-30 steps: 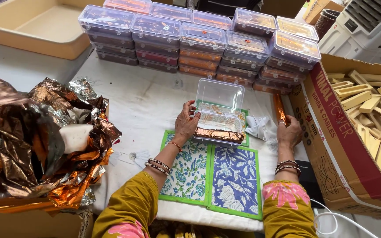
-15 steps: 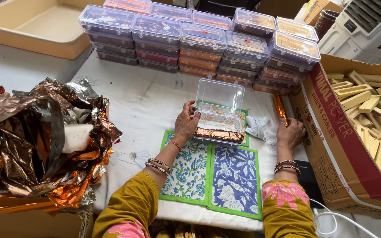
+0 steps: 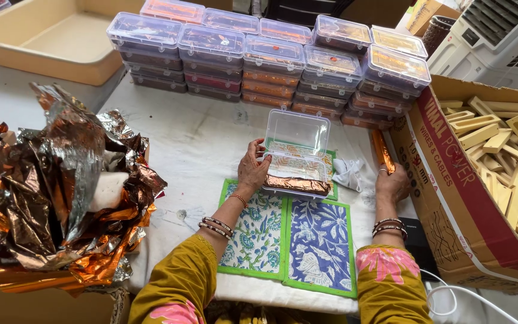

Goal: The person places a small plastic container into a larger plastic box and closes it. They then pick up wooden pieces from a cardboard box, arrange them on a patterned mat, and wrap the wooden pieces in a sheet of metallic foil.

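Note:
My left hand (image 3: 253,171) grips the left side of a small clear plastic box (image 3: 294,157) whose lid stands open. One copper foil-wrapped bar (image 3: 297,184) lies along the box's front edge. My right hand (image 3: 392,183) holds a second copper foil-wrapped bar (image 3: 382,151) upright, to the right of the box. The box rests on floral cloth mats (image 3: 289,240) with green borders, spread on the white table cover.
Stacks of shut clear boxes (image 3: 271,60) line the far side. A heap of copper and silver foil sheets (image 3: 49,192) lies at left. A cardboard carton (image 3: 445,198) of pale wooden bars (image 3: 505,156) stands at right. A beige tub (image 3: 61,42) sits far left; a white crumpled cloth (image 3: 349,174) lies beside the box.
The foil heap at left has shifted and risen. My hands, the open box and the bars have barely moved.

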